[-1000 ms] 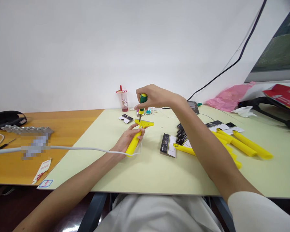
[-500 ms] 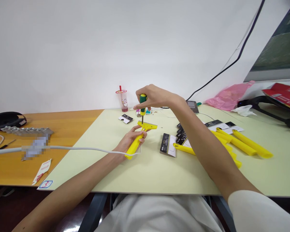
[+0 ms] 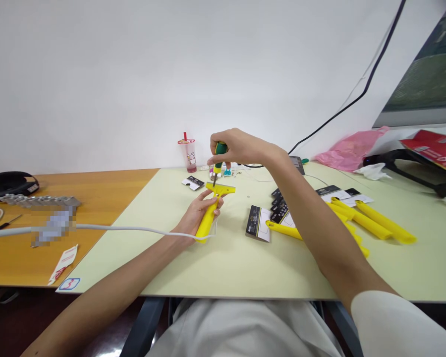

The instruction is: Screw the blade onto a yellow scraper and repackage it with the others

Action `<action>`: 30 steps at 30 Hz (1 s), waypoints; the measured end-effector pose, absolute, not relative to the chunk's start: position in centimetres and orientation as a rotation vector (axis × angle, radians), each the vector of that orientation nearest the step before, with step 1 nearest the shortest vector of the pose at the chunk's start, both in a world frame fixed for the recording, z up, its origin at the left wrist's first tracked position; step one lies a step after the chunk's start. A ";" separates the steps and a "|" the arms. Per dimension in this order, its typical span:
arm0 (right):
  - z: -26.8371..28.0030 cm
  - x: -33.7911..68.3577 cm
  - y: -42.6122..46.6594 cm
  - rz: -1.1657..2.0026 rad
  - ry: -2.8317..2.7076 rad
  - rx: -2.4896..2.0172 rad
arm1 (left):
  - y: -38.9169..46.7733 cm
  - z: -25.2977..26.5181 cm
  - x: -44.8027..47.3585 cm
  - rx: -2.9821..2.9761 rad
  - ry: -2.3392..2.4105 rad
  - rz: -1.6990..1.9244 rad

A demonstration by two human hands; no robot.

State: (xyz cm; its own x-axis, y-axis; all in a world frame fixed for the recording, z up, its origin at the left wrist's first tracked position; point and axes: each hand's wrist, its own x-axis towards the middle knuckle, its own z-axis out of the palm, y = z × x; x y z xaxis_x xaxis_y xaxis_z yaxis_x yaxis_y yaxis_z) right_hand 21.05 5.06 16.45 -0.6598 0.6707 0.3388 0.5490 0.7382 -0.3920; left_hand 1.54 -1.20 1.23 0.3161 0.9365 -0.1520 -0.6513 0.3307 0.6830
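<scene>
In the head view, just above the middle of the frame, our left hand [image 3: 197, 214] is clenched around the handle of a yellow scraper [image 3: 211, 210]. Its long axis runs from lower left up toward the centre, and its wide head [image 3: 220, 188] lies crosswise at the far end. Our right hand [image 3: 238, 147] comes in from the right and sits directly above that head, fingers wrapped round a green-and-yellow screwdriver [image 3: 217, 157] held nearly upright, tip down on the head. So the scraper head lies straight below the right fingers, and the left hand is nearer the handle.

We count one screwdriver and one scraper in hand. At right centre lies a pile of yellow handles [image 3: 371, 220], at least four, beside several black cards [image 3: 258, 222]. A cup [image 3: 188, 154] stands at the back, and a white cable [image 3: 115, 228] crosses from the left.
</scene>
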 end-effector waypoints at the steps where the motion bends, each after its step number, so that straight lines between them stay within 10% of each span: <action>1: 16.5 21.1 5.1 0.370 -2.476 -0.908 | -1.2 1.2 1.5 0.568 0.595 1.127; 30: 15.6 25.1 9.5 0.384 -2.547 -1.549 | -0.6 0.9 0.8 0.657 0.613 1.181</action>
State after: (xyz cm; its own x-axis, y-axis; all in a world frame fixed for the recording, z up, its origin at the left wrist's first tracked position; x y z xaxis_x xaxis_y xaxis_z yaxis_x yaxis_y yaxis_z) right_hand 25.05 9.51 15.62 -0.4621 0.8867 -0.0168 0.8521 0.4387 -0.2853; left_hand 0.81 -0.60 0.93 0.2655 0.9599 -0.0894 -0.6258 0.2422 0.7414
